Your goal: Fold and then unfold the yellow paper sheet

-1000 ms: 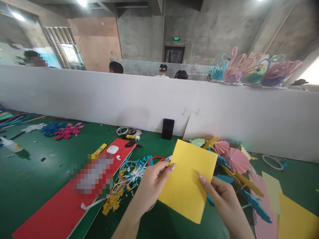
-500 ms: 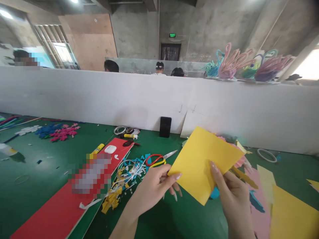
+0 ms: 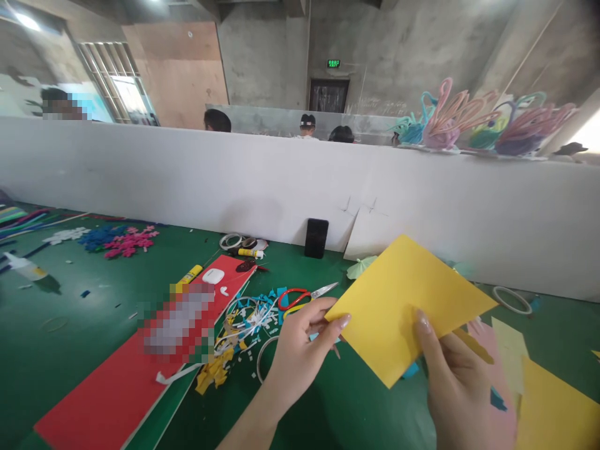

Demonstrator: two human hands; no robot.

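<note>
A flat square of yellow paper [image 3: 398, 300] is held up over the green table between both hands. My left hand [image 3: 304, 350] pinches its left corner, thumb on top and fingers underneath. My right hand [image 3: 450, 369] grips the lower right edge, with the thumb pressed on the face of the sheet and the other fingers mostly hidden behind it. Just beyond my left hand lie scissors [image 3: 300, 299] with red and yellow handles. Beside them is a heap of paper scraps [image 3: 234, 344] in yellow, blue and white.
A red board [image 3: 94, 387] carries a white earphone case [image 3: 214, 276]. A glue stick [image 3: 190, 275] lies alongside. A black phone [image 3: 316, 238] leans on the white partition [image 3: 187, 175]. More yellow paper [image 3: 553, 406] and pink sheets lie at right. Pink and blue pieces [image 3: 131, 241] sit at left.
The yellow paper has tilted and shifted right, and both hands moved right with it, keeping their hold. The whole view has swung slightly left.
</note>
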